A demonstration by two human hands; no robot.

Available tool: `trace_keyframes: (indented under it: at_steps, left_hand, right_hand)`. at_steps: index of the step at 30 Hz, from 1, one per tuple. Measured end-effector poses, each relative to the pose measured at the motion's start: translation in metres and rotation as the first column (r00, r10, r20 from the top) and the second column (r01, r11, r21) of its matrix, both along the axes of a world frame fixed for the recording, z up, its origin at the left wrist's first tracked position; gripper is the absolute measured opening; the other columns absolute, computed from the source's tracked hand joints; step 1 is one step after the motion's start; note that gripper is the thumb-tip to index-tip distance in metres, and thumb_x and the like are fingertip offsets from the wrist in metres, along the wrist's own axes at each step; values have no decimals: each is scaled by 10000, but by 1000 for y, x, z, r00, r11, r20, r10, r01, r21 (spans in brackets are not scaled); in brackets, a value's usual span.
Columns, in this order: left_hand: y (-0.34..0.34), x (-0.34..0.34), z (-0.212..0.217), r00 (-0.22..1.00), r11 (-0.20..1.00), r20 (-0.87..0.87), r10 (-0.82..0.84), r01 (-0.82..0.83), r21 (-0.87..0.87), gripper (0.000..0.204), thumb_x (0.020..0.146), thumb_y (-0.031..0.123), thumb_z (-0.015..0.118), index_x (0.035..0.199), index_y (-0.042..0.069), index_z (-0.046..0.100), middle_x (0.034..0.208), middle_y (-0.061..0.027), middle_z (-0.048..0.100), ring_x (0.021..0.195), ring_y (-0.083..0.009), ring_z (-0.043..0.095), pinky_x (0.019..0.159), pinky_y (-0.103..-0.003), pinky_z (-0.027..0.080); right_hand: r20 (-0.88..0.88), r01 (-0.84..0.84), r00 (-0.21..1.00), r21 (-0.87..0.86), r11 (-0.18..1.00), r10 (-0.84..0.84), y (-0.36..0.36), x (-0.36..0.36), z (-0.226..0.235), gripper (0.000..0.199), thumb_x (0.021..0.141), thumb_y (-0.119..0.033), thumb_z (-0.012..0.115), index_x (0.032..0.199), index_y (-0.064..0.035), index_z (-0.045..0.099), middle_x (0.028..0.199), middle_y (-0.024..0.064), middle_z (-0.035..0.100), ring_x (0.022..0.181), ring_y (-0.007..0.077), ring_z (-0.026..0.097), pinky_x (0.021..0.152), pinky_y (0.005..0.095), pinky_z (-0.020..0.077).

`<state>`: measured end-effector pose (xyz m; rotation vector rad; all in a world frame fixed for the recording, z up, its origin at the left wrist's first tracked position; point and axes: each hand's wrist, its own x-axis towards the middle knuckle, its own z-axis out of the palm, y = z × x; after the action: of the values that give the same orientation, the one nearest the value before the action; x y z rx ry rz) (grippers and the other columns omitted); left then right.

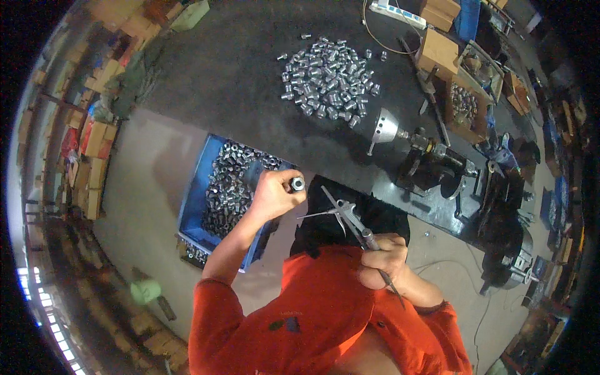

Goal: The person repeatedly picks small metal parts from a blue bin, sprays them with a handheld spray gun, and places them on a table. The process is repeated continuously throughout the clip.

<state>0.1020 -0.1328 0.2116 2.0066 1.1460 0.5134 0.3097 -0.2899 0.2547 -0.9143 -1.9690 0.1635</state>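
Note:
My left hand [275, 192] is closed around a shiny metal fitting [297, 184], its round hollow end facing up. It hovers by the right side of a blue bin [193, 187] filled with small metal fittings [228, 187]. Lower right, in front of my red shirt, my right hand [383, 261] grips the lower end of a silver air blow gun [352, 219]. The gun's thin nozzle points left, toward my left hand, and a curved trigger shows beneath it. A slim dark rod [394, 289] sticks out below the fist; whether it belongs to the gun is unclear.
A heap of shiny fittings [328, 78] lies on the dark bench [231, 75]. To its right sit a clamped fixture with a silver cone [385, 127], a box of small parts [469, 109] and a power strip [398, 12]. A green container [145, 292] is on the floor.

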Motion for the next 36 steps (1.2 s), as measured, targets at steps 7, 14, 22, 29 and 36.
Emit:
trace_keyframes:
  at_steps: [7, 14, 22, 29, 36]
  left_hand:
    - [54, 20, -17, 999, 995, -15, -37, 38, 90, 135, 682, 116, 647, 719, -5, 600, 528, -39, 493, 489, -69, 435, 463, -270, 373]
    - [145, 71, -18, 953, 924, -301, 44, 75, 374, 257, 639, 211, 629, 812, 23, 650, 758, -197, 628, 748, -349, 621, 691, -428, 489]
    - [216, 90, -11, 942, 984, 314, 121, -155, 86, 489, 718, 37, 564, 1197, -24, 485, 800, -133, 650, 603, -176, 638, 603, -302, 501]
    - [154, -7, -3, 889, 993, 441, 121, -108, -53, 335, 839, 73, 552, 1148, -45, 496, 765, -103, 623, 620, -134, 601, 566, -251, 489]
    - [84, -166, -136, 742, 776, 238, 627, -569, -272, 250, 766, -30, 522, 1005, -36, 593, 676, -76, 606, 520, -127, 583, 460, -245, 459]
  right_hand:
    - [-260, 39, 957, -316, 948, -126, -13, 0, -25, 248, 504, -66, 589, 501, -110, 345, 500, 30, 295, 413, 210, 376, 370, 343, 276]
    - [-236, 98, 953, -357, 929, -191, -20, 5, -30, 196, 547, -45, 578, 513, -93, 391, 497, 55, 345, 420, 234, 402, 381, 340, 288]
    - [-245, 101, 943, -438, 893, -227, -24, 8, -31, 174, 536, -12, 566, 530, -63, 400, 514, 77, 368, 428, 242, 417, 399, 332, 293]
    - [-228, 162, 930, -454, 876, -290, -26, 2, -37, 149, 544, -59, 561, 500, -77, 420, 486, 68, 398, 409, 232, 435, 393, 314, 300]
    - [-263, 101, 934, -455, 885, -242, -17, -6, -49, 150, 503, 2, 550, 493, -75, 422, 479, 74, 402, 401, 248, 437, 383, 312, 301]
